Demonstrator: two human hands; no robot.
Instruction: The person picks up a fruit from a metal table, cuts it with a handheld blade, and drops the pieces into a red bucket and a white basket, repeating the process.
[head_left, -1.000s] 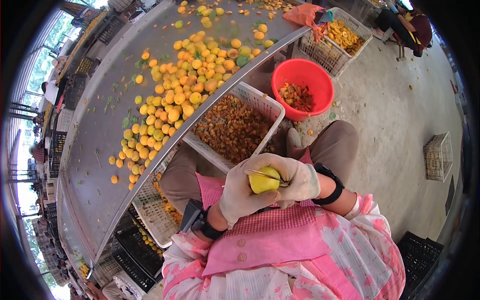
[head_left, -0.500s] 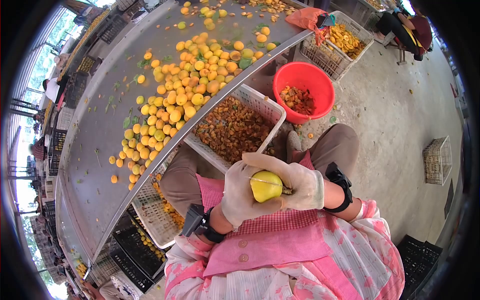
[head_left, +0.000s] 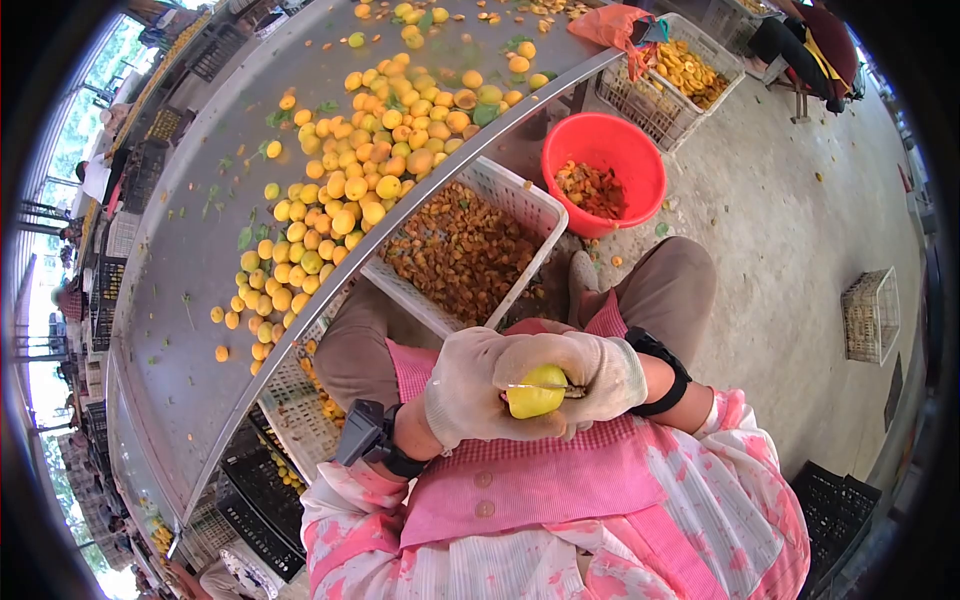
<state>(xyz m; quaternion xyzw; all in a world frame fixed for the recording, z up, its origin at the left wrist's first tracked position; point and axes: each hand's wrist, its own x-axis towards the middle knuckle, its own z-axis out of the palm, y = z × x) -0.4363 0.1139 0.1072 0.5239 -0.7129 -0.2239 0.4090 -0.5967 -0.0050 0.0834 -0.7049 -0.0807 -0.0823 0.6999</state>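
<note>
Head view: yellow-green apricot (head_left: 535, 398) sits over the lap, in front of the pink apron (head_left: 530, 480). L hand (head_left: 468, 392), gloved, has fingers curled round it. R hand (head_left: 602, 372), gloved, is clenched on a knife (head_left: 545, 386). Thin blade lies approx left-right across the fruit's top, tip twd L hand. Fruit's long axis can't be told, half covered. White crate (head_left: 540, 205) and red basin (head_left: 640, 160) lie beyond the knees.

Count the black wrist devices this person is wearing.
2. One black strapped device sits on the left wrist, behind the left hand gripping the yellow-green round fruit; the other black band wraps the right wrist, behind the right hand holding a thin metal knife. Sleeves may hide more.
</note>
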